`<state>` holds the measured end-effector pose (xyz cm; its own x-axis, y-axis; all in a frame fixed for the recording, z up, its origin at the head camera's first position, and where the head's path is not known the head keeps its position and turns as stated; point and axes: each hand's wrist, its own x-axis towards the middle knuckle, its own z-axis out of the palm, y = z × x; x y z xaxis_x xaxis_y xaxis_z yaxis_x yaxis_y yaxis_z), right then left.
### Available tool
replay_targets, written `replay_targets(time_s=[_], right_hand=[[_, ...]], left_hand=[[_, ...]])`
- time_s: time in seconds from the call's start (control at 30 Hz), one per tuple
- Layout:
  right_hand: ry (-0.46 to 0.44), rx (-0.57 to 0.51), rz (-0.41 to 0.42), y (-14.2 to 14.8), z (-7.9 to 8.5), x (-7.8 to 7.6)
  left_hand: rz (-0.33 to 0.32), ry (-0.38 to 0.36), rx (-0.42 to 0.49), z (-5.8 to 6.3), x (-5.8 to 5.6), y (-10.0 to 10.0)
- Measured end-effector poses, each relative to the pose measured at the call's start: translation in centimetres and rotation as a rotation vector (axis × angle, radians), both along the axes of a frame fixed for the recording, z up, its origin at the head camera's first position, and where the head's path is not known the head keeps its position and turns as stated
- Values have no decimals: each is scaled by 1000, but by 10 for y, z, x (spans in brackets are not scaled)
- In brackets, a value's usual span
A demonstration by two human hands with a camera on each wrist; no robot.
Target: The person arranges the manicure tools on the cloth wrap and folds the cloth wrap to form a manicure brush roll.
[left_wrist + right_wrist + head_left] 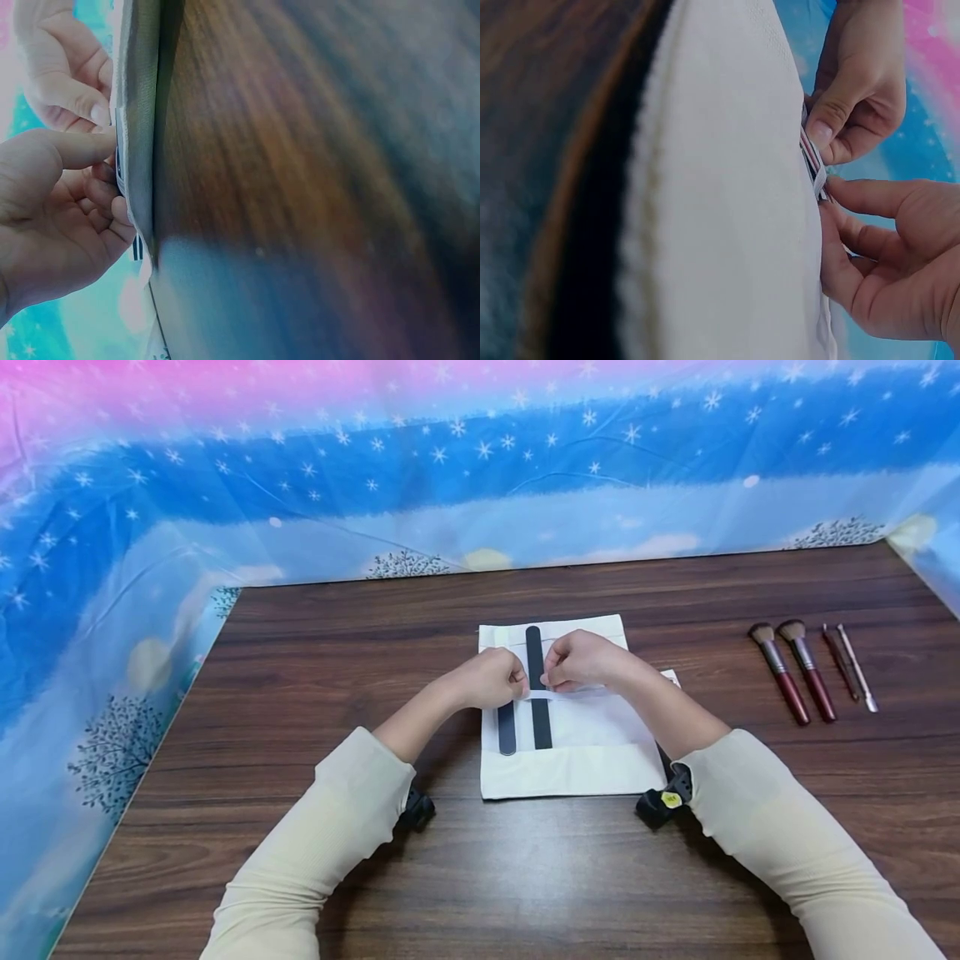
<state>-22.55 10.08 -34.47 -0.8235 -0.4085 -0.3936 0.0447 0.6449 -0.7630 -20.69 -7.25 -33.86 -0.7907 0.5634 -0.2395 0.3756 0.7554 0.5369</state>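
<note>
A white cloth organizer [577, 772] lies unfolded on the table, with two dark nail files [542, 727] lengthwise on its left half. Across the files runs a narrow white elastic band [540, 695]. My left hand [497, 678] is over the left file, its thumb and fingertips pinching the band. Just right of the other file, my right hand [581, 660] pinches the same band, fingers curled. Both hands meet close together at the cloth's surface in the right wrist view, where the band [820, 178] arches over the files' edges.
Two makeup brushes [806, 668] with red handles lie on the right of the wooden table [337, 643]. Beside them are two slim tools, one dark red [842, 664] and one pale metallic [857, 668]. A snowflake-patterned cloth [450, 460] hangs behind the table.
</note>
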Motion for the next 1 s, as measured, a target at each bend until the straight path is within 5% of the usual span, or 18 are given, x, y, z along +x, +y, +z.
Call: replay_targets(time_s=[0.3, 0.43, 0.73, 0.87, 1.0], right_hand=[[187, 249, 130, -6, 8, 5], [216, 263, 152, -5, 9, 6], [216, 106, -59, 57, 30, 9], [240, 100, -158, 103, 41, 14], [296, 170, -247, 151, 43, 17]], left_hand=[[11, 32, -18, 1, 0, 2], [37, 23, -6, 0, 1, 3], [146, 55, 48, -1, 5, 16], [190, 93, 27, 2, 9, 27], [159, 110, -5, 4, 11, 39]])
